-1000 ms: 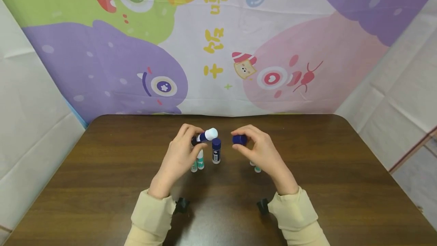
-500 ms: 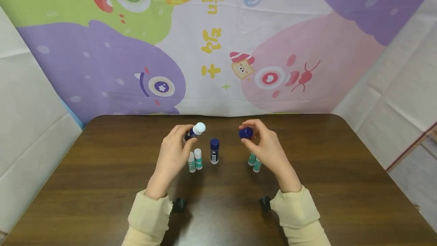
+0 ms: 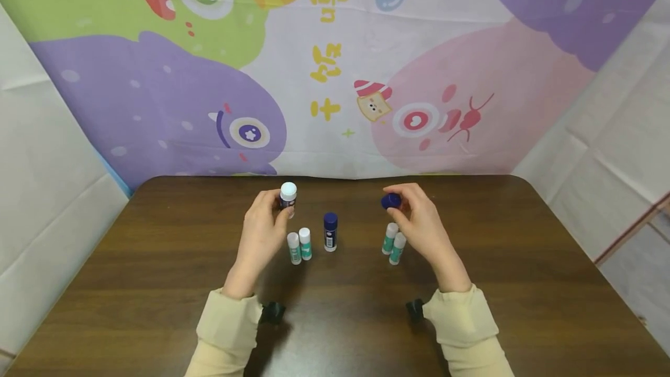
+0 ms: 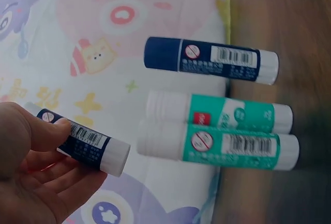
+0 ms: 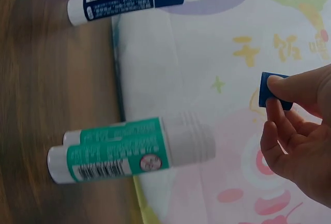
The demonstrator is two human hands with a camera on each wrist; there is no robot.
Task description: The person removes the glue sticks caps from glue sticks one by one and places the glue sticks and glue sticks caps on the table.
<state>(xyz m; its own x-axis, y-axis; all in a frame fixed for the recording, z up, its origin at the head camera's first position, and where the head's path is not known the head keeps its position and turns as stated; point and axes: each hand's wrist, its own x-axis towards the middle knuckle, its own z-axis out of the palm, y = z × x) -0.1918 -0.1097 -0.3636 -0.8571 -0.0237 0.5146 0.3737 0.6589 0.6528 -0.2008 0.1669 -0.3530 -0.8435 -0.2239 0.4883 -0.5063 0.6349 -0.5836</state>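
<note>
On the left, the left hand (image 3: 255, 237) curls fingers and thumb round a raised, white-topped navy cylinder (image 4: 92, 144). A capped glue stick (image 3: 330, 233) stands midway on the wood-grained table (image 3: 345, 324). Right, the lifted right hand (image 3: 426, 228) pinches a short, smooth navy cap (image 3: 391, 201).

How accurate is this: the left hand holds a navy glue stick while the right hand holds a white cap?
Wrong colour: the right hand holds a blue cap, as the head view shows. The left hand does hold a navy glue stick.
</note>
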